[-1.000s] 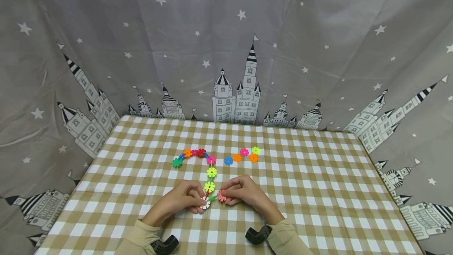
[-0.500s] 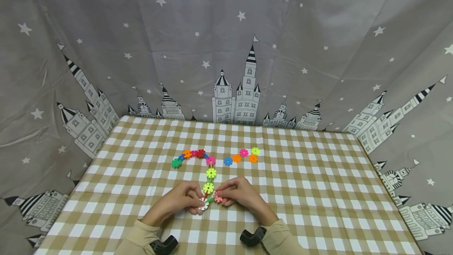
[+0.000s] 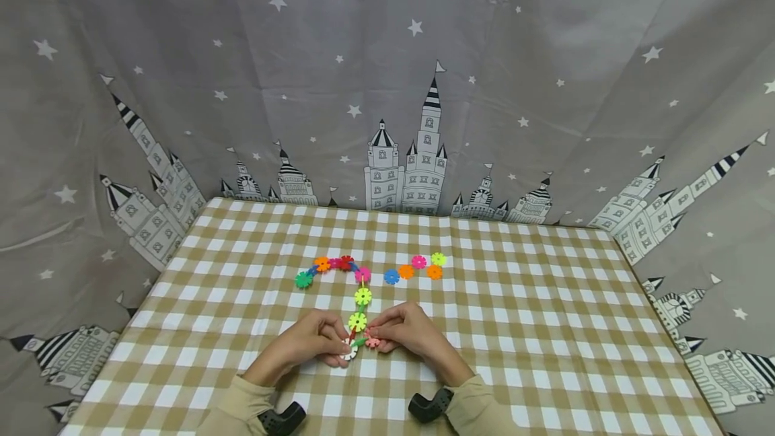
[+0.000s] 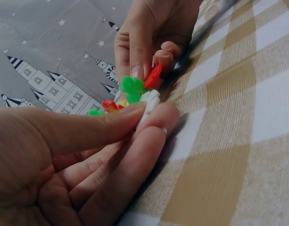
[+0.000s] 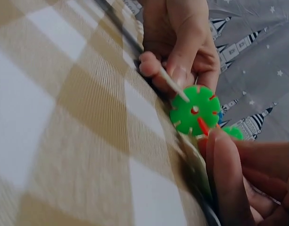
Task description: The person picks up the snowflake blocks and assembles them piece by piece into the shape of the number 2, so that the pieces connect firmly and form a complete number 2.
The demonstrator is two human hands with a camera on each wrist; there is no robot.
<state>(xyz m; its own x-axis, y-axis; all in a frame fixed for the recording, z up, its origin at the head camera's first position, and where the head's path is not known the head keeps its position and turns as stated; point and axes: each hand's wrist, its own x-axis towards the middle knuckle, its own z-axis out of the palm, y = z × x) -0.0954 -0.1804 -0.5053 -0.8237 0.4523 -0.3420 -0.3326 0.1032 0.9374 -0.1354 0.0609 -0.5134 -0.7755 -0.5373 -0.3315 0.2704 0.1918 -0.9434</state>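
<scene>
A white notched snowflake disc (image 3: pixel 350 350) is pinched between the thumb and fingers of my left hand (image 3: pixel 311 338). A green disc (image 5: pixel 195 109) stands on edge, slotted into the white one. My right hand (image 3: pixel 408 332) pinches a pinkish-red disc (image 3: pixel 372 340), its edge at the green disc's rim in the right wrist view. From the held end, a chain of linked discs runs away through two yellow discs, the nearer one (image 3: pixel 357 321) just past my fingertips. It reaches a pink disc (image 3: pixel 362 275), then curves left to a green end disc (image 3: pixel 303 279).
Several loose discs lie right of the chain: a blue one (image 3: pixel 391 276), two orange, a pink one (image 3: pixel 419 262) and a yellow-green one (image 3: pixel 438 259). A checked cloth (image 3: pixel 545 328) covers the table. Behind hangs a grey curtain (image 3: pixel 303 52) printed with castles.
My right hand has moved slightly left, bringing the pinkish-red disc from apart to up against the green disc. My left hand keeps its pinch on the white disc, almost still.
</scene>
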